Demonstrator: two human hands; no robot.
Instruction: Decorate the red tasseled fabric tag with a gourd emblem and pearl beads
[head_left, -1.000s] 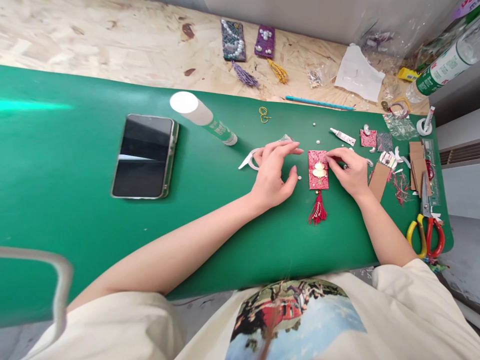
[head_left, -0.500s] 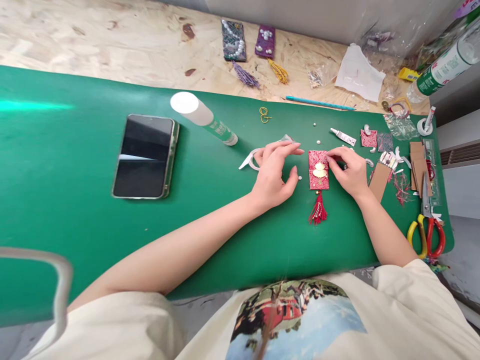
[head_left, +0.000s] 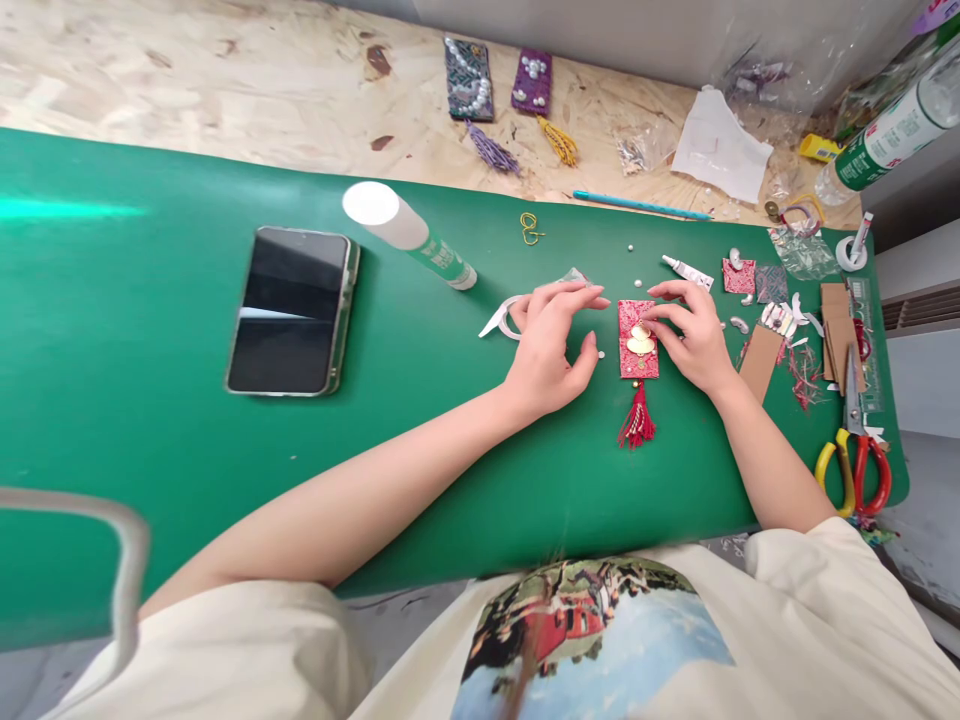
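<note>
A small red patterned fabric rectangle (head_left: 628, 364) lies flat on the green mat, with a gold charm (head_left: 640, 343) on its front and a red tassel (head_left: 637, 418) at its lower end. At its upper right side, my right hand (head_left: 694, 340) has thumb and a finger pinched together by the top of the charm, with the index finger lifted. Whatever sits in that pinch is too small to make out. My left hand (head_left: 553, 350) rests to the left, thumb and fingers apart, holding nothing. A white tape strip (head_left: 498, 318) curls behind it.
A phone (head_left: 294, 312) and an upright glue stick (head_left: 412, 238) stand left. Small tube (head_left: 688, 272), fabric scraps (head_left: 739, 275), cardboard (head_left: 760, 362) and scissors (head_left: 853, 440) lie right. Two beaded tasselled pieces, one dark (head_left: 454, 88), one purple (head_left: 531, 95), and a blue pencil (head_left: 641, 205) lie behind.
My right hand has shifted its pinch from the fabric's upper right edge inward to the top of the gold charm, and its index finger has lifted. My left hand stays put.
</note>
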